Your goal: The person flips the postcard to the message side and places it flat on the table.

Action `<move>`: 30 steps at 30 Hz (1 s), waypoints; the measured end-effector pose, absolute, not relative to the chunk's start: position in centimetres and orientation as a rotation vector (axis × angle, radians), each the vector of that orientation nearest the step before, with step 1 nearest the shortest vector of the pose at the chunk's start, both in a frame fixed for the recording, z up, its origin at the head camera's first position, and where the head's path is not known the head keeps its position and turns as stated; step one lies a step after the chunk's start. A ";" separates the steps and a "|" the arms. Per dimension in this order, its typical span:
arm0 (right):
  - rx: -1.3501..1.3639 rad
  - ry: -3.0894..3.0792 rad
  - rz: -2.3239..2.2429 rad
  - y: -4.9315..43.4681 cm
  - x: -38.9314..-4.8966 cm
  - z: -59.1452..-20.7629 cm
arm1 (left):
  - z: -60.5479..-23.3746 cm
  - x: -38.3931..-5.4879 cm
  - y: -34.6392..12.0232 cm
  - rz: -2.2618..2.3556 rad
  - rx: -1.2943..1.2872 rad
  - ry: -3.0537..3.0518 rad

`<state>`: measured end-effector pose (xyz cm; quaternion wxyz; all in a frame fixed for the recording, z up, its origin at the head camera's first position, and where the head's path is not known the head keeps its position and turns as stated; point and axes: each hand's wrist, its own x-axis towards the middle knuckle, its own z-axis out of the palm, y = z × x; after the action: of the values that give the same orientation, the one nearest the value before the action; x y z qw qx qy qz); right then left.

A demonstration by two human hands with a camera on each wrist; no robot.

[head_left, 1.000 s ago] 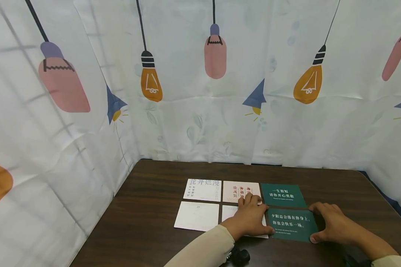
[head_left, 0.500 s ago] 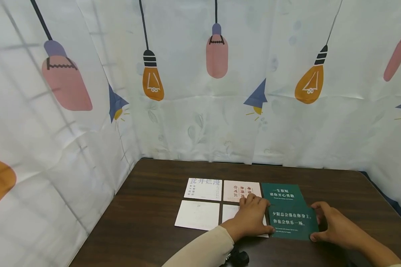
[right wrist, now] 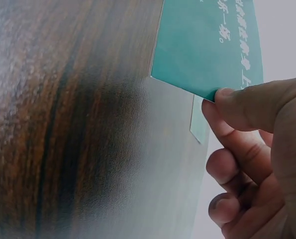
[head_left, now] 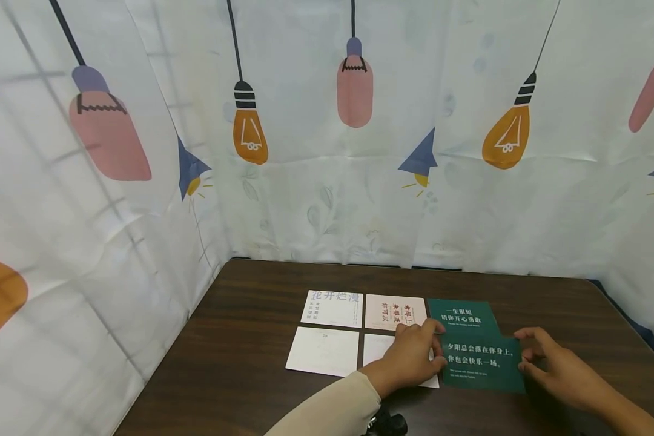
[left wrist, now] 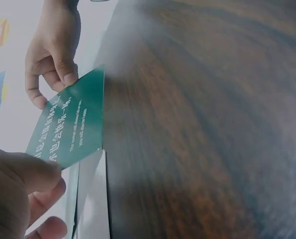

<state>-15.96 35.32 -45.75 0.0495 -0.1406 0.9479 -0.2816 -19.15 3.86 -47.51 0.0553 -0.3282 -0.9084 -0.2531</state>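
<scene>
A green card with white lettering [head_left: 482,376] is stretched between both hands, raised off the tabletop. My left hand [head_left: 409,358] pinches its left edge, thumb on the printed face in the left wrist view. At the opposite edge my right hand [head_left: 567,374] grips the card between thumb and index finger, the other fingers curled below, as the right wrist view shows. In the head view the raised card overlaps the near edge of a second green card [head_left: 471,309]. A white card [head_left: 376,346] lies partly hidden under my left hand.
Left of the green cards, a pinkish card with red characters [head_left: 378,310], a white card with blue-grey characters [head_left: 332,310] and a nearly blank white card [head_left: 324,351] lie on the dark wooden table [head_left: 218,363]. A printed curtain [head_left: 305,212] hangs behind.
Both hands have lifted the near green card from the table; the gap between it and the far green card is now covered. My right fingers have curled in under its edge.
</scene>
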 end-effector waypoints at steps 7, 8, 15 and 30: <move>-0.431 2.912 -0.864 35.6 -15.8 -45.7 | -47.3 -19.2 3.7 -0.964 -1.014 -2.742; -0.431 2.918 -0.857 35.7 -15.9 -45.7 | -47.3 -19.2 3.7 -0.979 -1.012 -2.744; -0.424 2.935 -0.804 35.7 -15.7 -45.5 | -47.4 -19.3 3.7 -1.013 -0.993 -2.751; -0.564 3.027 -0.824 35.7 -15.1 -46.1 | -46.9 -19.0 3.7 -0.910 -0.979 -2.747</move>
<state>-15.11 35.72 -46.12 -0.0230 -0.1768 0.9494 -0.2584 -19.03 3.74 -46.86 0.0432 -0.3202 -0.8984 -0.2975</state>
